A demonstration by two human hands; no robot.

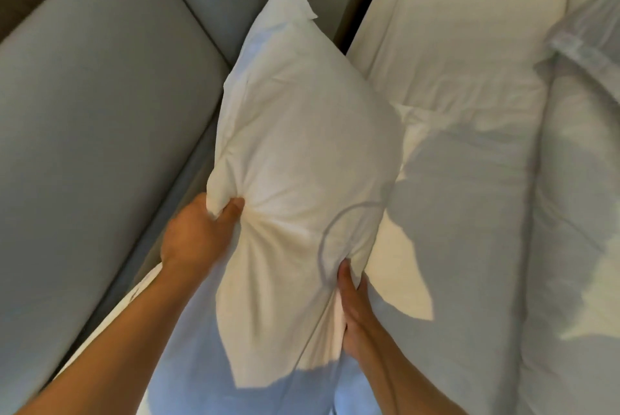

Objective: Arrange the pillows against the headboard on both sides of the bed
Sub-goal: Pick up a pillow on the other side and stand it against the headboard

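Observation:
I hold a white pillow (298, 153) up in front of me, its long side running away from me toward the grey padded headboard (100, 112). My left hand (198, 233) pinches the pillow's left edge, bunching the fabric. At the pillow's lower right edge my right hand (352, 307) grips the cover with its fingers tucked under. Another white pillow (453, 39) lies on the bed to the right, close to the headboard.
A white duvet (503, 213) covers the bed on the right, with a folded ridge (583, 45) at the far right. A dark gap (362, 5) runs between the headboard panels and the mattress.

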